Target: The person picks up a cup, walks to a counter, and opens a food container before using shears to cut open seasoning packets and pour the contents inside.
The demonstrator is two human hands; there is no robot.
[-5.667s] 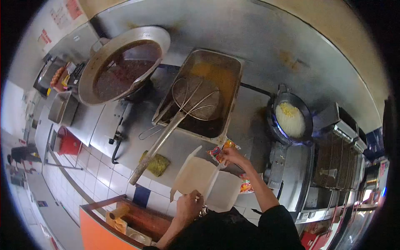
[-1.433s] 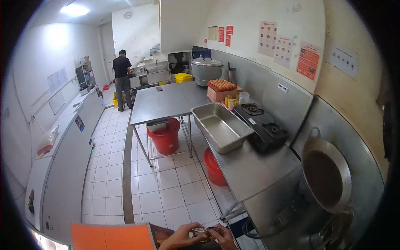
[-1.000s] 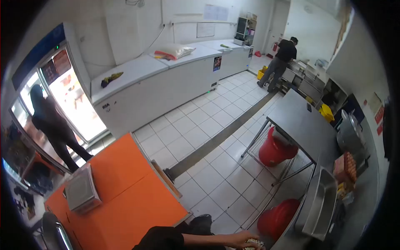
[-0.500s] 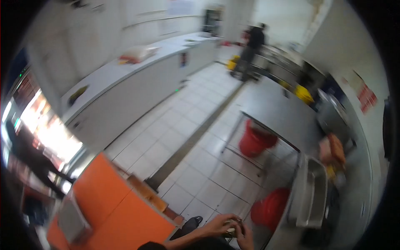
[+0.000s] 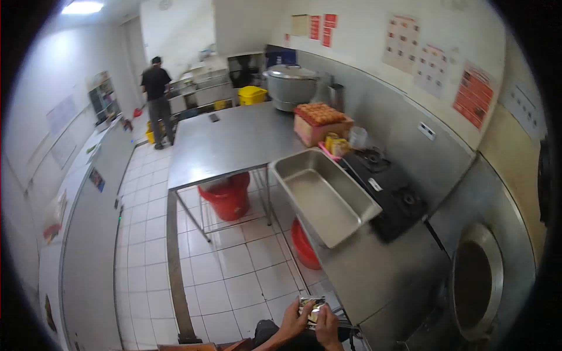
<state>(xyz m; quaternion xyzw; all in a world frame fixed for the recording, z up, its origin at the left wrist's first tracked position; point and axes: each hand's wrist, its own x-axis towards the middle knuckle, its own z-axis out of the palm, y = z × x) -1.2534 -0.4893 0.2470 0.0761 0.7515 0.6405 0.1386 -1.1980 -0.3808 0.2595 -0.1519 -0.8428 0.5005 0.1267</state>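
A small shiny silver-and-yellow packet [image 5: 313, 304] is held between my two hands at the bottom of the head view. My left hand [image 5: 294, 319] grips its left side, fingers bent around it. On the other side, my right hand [image 5: 328, 329] pinches the packet's right edge. What the packet contains cannot be made out. Both hands are low over the tiled floor, just left of the near steel counter [image 5: 386, 281].
A deep steel pan [image 5: 325, 193] sits beside a black gas stove [image 5: 383, 190]. Behind are an egg tray [image 5: 321, 114] on a box and a large pot [image 5: 290, 88]. Red tubs [image 5: 228, 202] stand under the steel table [image 5: 234, 140]. A wok [image 5: 477, 281] is at right; another person [image 5: 157, 93] stands far back.
My view has swung to the right, bringing the stove, wok and wall posters into sight. The orange counter has mostly left the view. Both hands stay together on the packet, now seen more clearly.
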